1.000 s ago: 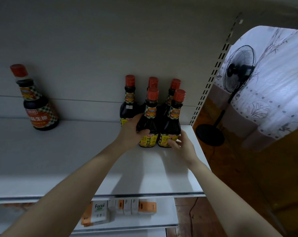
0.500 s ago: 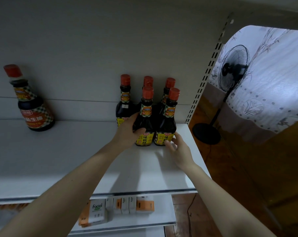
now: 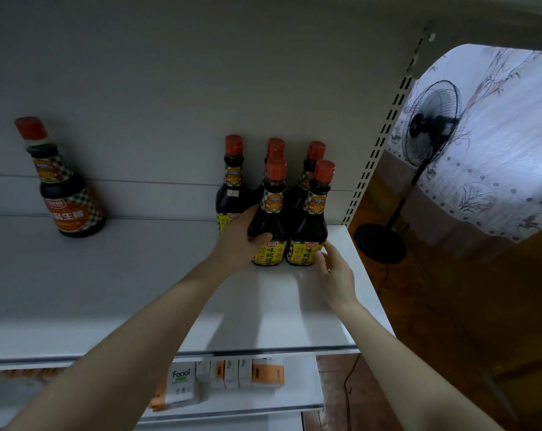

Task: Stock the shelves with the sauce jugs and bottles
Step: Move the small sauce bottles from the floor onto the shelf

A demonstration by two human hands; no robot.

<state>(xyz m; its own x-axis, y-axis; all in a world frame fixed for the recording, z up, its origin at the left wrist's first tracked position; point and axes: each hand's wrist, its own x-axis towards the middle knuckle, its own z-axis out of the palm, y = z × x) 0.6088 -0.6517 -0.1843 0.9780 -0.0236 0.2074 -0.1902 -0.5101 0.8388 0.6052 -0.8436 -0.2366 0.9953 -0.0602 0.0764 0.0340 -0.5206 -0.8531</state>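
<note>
Several dark sauce bottles with red caps and yellow labels stand grouped at the right end of the white shelf [image 3: 108,293]. My left hand [image 3: 240,241] grips the front left bottle [image 3: 271,209] around its body, thumb across the front. My right hand [image 3: 333,272] is at the lower right of the front right bottle [image 3: 311,225], fingertips touching its label edge, fingers nearly straight. Three more bottles [image 3: 232,188] stand behind these two, against the back panel. A larger bottle [image 3: 67,194] with a red label stands alone at the far left.
A slotted upright [image 3: 378,141] bounds the shelf on the right. Beyond it stand a black pedestal fan [image 3: 431,119] and a patterned curtain [image 3: 497,144]. A lower shelf holds small boxes [image 3: 182,387], one marked Facial.
My right hand has slid from the front of the right bottle's label to its lower right edge. The left hand keeps its grip on the front left bottle.
</note>
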